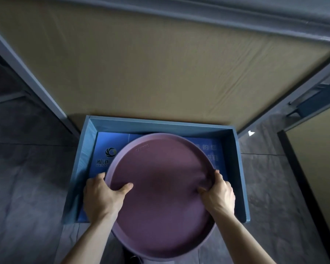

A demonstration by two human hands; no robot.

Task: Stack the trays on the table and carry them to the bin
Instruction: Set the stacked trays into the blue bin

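Dark grey floor tiles (27, 187) surround a blue bin (240, 168) below a tan-covered surface (160, 63); left hand (101, 195) and right hand (219, 195) grasp a round purple tray (160, 187) over it.

- Round swirl logo (111, 152) printed in black and white on the blue printed sheet (103, 141) lining the floor of the blue rectangular bin (160, 122), left side.
- Beneath the logo, Chinese characters "凤港" (101, 162), partly cut off by the round purple plastic tray (160, 187).
- Right side of the same sheet: pale Chinese characters (210, 149), "的" legible, the rest too faint or covered.
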